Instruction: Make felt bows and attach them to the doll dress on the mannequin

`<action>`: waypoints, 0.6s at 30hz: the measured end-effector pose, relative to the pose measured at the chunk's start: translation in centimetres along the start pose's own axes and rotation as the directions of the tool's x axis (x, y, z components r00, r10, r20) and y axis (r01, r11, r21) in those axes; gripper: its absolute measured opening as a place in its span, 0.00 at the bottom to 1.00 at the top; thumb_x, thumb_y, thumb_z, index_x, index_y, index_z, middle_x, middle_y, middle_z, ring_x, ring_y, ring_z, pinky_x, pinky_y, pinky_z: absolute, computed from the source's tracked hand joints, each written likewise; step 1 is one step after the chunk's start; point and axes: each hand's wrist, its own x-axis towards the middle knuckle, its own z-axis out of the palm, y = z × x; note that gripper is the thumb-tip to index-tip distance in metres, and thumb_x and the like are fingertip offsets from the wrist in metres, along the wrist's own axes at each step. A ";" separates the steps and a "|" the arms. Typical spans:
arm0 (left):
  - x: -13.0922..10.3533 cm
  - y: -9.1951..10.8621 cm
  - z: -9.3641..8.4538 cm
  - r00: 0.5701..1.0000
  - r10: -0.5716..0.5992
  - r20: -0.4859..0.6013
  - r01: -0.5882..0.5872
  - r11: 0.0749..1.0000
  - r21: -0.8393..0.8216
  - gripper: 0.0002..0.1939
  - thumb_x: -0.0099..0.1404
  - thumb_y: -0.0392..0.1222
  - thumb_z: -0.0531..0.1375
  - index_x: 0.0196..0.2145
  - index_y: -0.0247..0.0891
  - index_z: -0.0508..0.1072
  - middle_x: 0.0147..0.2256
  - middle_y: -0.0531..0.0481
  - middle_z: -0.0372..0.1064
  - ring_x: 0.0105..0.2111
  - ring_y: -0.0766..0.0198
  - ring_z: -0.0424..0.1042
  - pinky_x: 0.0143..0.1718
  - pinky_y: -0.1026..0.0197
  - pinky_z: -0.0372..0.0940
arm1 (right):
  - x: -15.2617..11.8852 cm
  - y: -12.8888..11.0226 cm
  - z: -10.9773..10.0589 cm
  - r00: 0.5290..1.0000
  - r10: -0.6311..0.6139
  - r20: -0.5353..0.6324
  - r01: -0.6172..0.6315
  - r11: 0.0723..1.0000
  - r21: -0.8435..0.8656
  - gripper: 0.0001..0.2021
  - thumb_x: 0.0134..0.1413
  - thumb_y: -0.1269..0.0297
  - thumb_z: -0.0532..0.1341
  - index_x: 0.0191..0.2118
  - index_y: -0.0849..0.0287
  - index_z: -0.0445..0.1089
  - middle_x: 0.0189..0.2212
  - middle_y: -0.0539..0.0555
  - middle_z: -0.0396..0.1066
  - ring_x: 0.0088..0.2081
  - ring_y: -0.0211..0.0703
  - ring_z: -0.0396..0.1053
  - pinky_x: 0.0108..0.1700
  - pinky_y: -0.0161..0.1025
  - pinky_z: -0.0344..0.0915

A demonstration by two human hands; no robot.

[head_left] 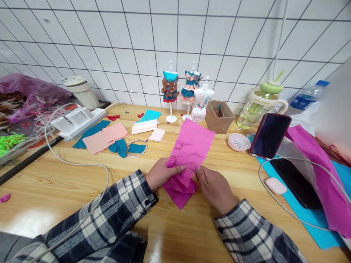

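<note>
Between my two hands is a sheet of bright magenta crepe-like paper [194,142], creased and gathered near its middle, with a folded darker part hanging below. My left hand [163,173] grips its left edge, thumb on top and the fingers hidden behind. On the right edge, my right hand [215,187] pinches the sheet between thumb and curled fingers. Beyond the sheet stand small dress forms: one in a blue and brown dress [169,86], one in a teal and pink dress [189,87], and a bare white one [204,97].
Pink paper pieces [105,138], a power strip [82,123] and its cable lie left. Behind right are a cardboard box [220,117], a pink bowl [239,142] of small bits, a green-lidded bottle [258,104] and a propped phone [270,135]. A cable loops at right.
</note>
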 end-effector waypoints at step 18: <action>0.0 0.0 0.0 1.000 0.020 0.008 -0.021 0.998 0.054 0.22 0.50 0.49 0.68 0.39 0.31 0.76 0.39 0.42 0.76 0.36 0.54 0.75 0.42 0.54 0.67 | 0.1 0.0 0.1 1.000 -0.002 0.029 0.003 0.999 -0.032 0.21 0.66 0.57 0.38 0.29 0.56 0.62 0.25 0.51 0.68 0.26 0.39 0.61 0.28 0.36 0.43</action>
